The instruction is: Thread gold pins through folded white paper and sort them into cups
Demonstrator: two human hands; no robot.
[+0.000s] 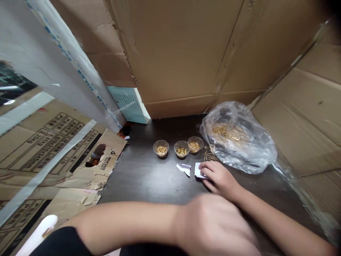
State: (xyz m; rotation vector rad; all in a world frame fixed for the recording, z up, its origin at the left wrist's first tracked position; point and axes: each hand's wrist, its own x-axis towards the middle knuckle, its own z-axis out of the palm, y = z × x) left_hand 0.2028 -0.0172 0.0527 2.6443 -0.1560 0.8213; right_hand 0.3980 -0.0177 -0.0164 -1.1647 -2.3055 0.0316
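My right hand (220,179) grips a small white card (198,170) on the dark table, with fingers bent over its right part and the thumb at the near edge. In the foreground, my left hand (215,225) is smeared by motion, back towards me, its fingers hidden. A torn piece of white paper (184,168) lies left of the card, and a single tiny pin (190,181) sits close by. Behind stand three clear cups, the left cup (161,149), the middle cup (182,150) and the right cup (195,145), holding small gold-coloured pins.
A clear plastic bag (255,153) with more gold pins lies at the back right, and loose pins (210,154) are scattered before it. Cardboard walls (178,53) enclose the table (144,181). A light blue box (130,105) stands in the back left corner, near printed cardboard (66,142).
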